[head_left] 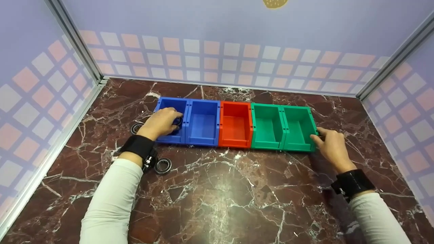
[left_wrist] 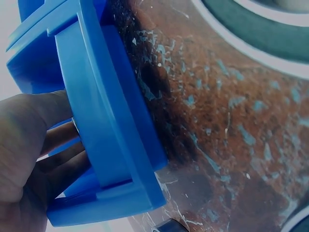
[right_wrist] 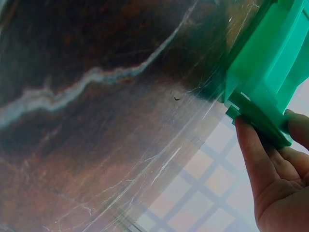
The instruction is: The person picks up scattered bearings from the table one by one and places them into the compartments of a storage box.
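- Left grip: the left hand (head_left: 160, 122) reached over the front of the leftmost blue bin (head_left: 171, 139), thumb and fingers curled about a dark ring bearing (head_left: 180, 120); bearing sat inside the bin, partly hidden by the hand.
- Right grip: the right hand (head_left: 332, 145) pinched the outer side wall of the rightmost green bin (head_left: 299, 130), thumb on the inner face, fingers outside.
- Bins stood side by side in one row. Between the two held ends: second blue bin (head_left: 202, 127), red bin (head_left: 234, 127), inner green bin (head_left: 267, 128).
- One loose bearing (head_left: 133, 128) lay left of the row, near the left hand; a front bearing (head_left: 169, 165) lay flat just beside the left wristband (head_left: 138, 146).
- All rested on a dark red, white-veined table (head_left: 217, 203).
- Behind: lilac wall (head_left: 234, 20) with pink and white squares.
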Demonstrator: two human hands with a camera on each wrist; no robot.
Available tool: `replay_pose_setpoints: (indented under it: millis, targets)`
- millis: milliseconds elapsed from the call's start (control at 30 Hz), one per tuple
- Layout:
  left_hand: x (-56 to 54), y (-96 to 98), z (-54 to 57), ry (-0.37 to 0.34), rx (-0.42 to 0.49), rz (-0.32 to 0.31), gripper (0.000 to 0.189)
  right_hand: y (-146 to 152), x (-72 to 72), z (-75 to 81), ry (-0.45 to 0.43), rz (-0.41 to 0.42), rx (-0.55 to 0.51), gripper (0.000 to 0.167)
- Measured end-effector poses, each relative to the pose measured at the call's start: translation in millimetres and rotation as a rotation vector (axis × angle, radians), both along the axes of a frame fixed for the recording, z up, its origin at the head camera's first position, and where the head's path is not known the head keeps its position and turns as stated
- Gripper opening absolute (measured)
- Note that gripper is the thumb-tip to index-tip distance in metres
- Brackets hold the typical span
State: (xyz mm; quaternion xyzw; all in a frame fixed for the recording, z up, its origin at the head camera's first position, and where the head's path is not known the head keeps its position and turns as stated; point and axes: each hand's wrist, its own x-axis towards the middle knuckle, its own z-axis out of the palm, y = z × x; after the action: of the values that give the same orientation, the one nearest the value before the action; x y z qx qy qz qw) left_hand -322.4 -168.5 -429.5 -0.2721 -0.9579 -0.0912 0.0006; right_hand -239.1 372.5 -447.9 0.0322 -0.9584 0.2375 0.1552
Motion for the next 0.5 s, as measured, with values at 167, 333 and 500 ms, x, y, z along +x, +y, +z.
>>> replay_pose_setpoints:
  millis: [167,333,500]
  targets:
    - [-0.4,1.0,-0.5,0.008,-0.005,0.004,0.043,0.8,0.2,0.8,0.001,-0.002,-0.002,0.037]
    - [-0.2,1.8,-1.8,0.024,-0.023,0.006,0.040,0.6,-0.3,0.4,0.006,0.004,-0.002,0.036]
    - [0.3,1.6,-3.2,0.028,-0.042,0.006,0.036,0.6,-0.9,-1.4,0.008,0.003,-0.001,0.036]
